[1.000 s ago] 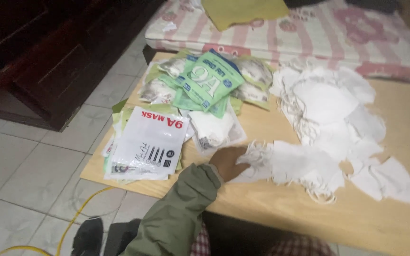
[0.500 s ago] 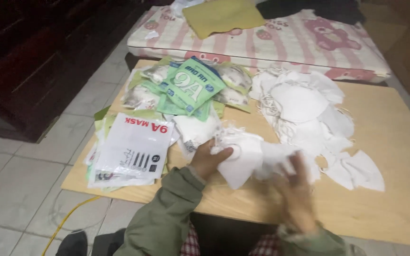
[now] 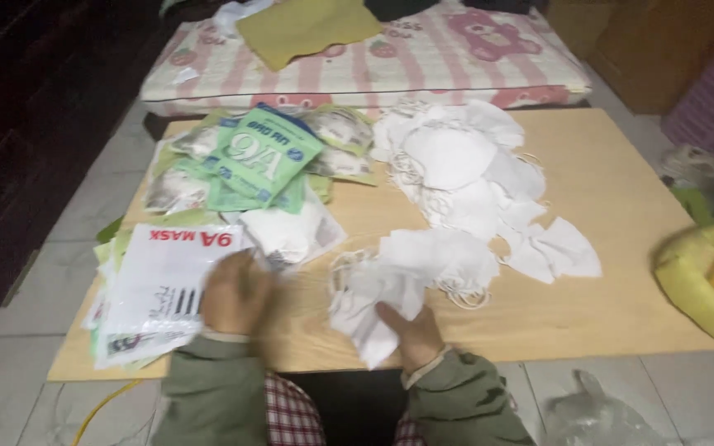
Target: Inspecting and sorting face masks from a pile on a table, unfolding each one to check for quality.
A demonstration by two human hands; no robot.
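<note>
- The right hand (image 3: pixel 411 334) sits at the near edge of the desk (image 3: pixel 621 206), close to the middle, with its fingers pinching a white face mask (image 3: pixel 369 301) from below; the mask stands up loosely out of the grip and reaches back toward the heap behind it.
- The left hand (image 3: pixel 237 293) lies palm down near the front left corner of the desk, over the right edge of a stack of flat white packets (image 3: pixel 163 289). It is blurred, so I cannot tell whether its fingers are spread or pressed together.
- Both wrists come out of olive green sleeves (image 3: pixel 208 392), with a bit of red checked cloth between them at the bottom edge of the view.
- A small heap of white masks (image 3: pixel 444 256) lies just behind the held mask, touching it, with thin ear loops trailing out.
- A larger pile of white masks (image 3: pixel 464 165) spreads from the middle of the desk toward its far edge.
- Green mask packets (image 3: pixel 262 157) lie overlapping at the far left corner, on top of filled clear bags.
- A pink striped mattress (image 3: pixel 390 58) lies on the floor beyond the far edge, with a yellow cloth (image 3: pixel 307 25) on it.
- A yellow bag (image 3: pixel 708 277) sits past the right edge of the desk.
</note>
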